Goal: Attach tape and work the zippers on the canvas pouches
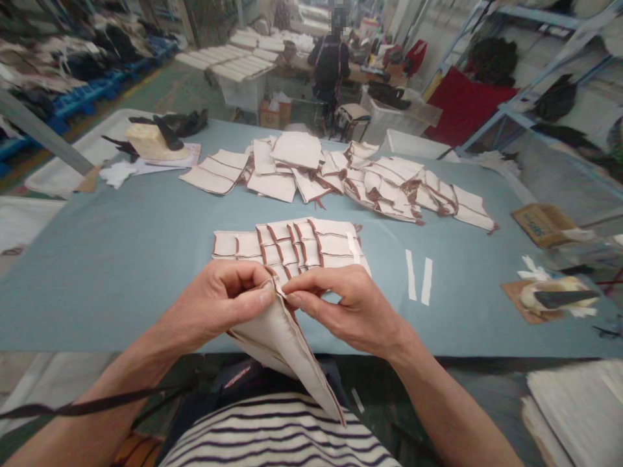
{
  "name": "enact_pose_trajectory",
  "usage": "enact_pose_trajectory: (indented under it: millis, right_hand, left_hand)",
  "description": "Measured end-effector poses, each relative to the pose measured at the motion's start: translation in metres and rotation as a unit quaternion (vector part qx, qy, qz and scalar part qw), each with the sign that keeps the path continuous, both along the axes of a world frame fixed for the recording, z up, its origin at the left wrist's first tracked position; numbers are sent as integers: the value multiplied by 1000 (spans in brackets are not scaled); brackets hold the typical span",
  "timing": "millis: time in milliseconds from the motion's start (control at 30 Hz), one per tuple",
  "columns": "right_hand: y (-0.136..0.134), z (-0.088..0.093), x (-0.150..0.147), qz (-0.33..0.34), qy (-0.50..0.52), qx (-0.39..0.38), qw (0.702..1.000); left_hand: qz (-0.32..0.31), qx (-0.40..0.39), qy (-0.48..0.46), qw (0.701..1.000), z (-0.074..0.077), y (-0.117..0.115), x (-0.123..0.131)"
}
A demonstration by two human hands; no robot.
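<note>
Between my two hands hangs a cream fabric panel with brown edging, its lower end reaching down over my lap. My left hand pinches its upper edge between thumb and fingers. Right beside it, my right hand grips the same edge with thumb and forefinger; the exact spot under the fingertips is too small to make out. Just beyond my hands, a row of overlapping cream panels with brown edges lies on the blue-grey table. A white strip rests on the right end of that row.
A heap of similar panels spreads along the table's far side. Two white strips lie to the right. Tape dispensers stand at the far left and right, near a cardboard box. Another person is in the background.
</note>
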State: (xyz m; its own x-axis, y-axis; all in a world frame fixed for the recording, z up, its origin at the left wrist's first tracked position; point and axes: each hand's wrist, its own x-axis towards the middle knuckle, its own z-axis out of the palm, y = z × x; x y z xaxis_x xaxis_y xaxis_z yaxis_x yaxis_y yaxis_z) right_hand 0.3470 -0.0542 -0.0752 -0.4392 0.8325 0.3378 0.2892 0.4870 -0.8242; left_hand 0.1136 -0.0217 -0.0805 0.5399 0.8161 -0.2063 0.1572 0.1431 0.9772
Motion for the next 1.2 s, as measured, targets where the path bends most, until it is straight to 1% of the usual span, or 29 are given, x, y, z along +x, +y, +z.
enact_pose_trajectory:
  millis: [167, 267, 333, 433, 533, 600, 667, 700, 800, 867, 933, 967, 1033, 1067, 1100, 1133, 1200]
  right_hand:
    - [-3, 4, -8, -67, -89, 68, 991]
    - [-6, 6, -9, -83, -141, 106, 981]
    - [-7, 7, -8, -92, -176, 140, 970]
    - [-10, 9, -9, -114, -233, 210, 943]
    - [-10, 10, -9, -110, -279, 254, 920]
    - [-9, 11, -8, -93, -299, 250, 916]
    - [-7, 12, -7, -80, -303, 215, 925]
    - [-6, 13, -6, -75, -293, 184, 935]
    - [-3, 12, -6, -62, -204, 48, 976]
    - [-1, 8, -9, -68, -121, -51, 989]
    - [2, 0, -14, -74, -35, -160, 984]
    - [3, -4, -16, -70, 11, -221, 973]
    - [5, -13, -20, -46, 99, -327, 939]
    - [6, -17, -22, -30, 131, -362, 922]
    - [6, -19, -22, -19, 152, -381, 912]
    - [5, -20, -23, -14, 161, -387, 908]
    - [3, -19, -22, -22, 144, -371, 917]
  left_hand:
    - [21, 11, 17, 1000, 3, -3, 3]
    - [28, 23, 32, 999, 5, -4, 6]
    - [36, 41, 45, 997, 7, -4, 8]
    - [45, 75, 66, 994, 7, -5, 10]
    - [41, 110, 81, 990, 8, -6, 12]
    - [37, 136, 93, 986, 8, -6, 12]
    - [32, 160, 108, 981, 9, -7, 13]
    - [30, 168, 115, 979, 9, -8, 14]
    - [27, 169, 123, 978, 7, -10, 15]
    - [33, 152, 119, 981, 3, -10, 15]
    - [33, 122, 108, 986, -3, -8, 15]
    - [28, 105, 97, 989, -6, -7, 14]
    - [10, 73, 63, 995, -10, -4, 13]
    - [2, 61, 45, 997, -12, -4, 12]
    - [-2, 54, 33, 998, -13, -4, 11]
    - [-3, 53, 30, 998, -13, -4, 10]
    - [7, 77, 54, 996, -10, -7, 8]
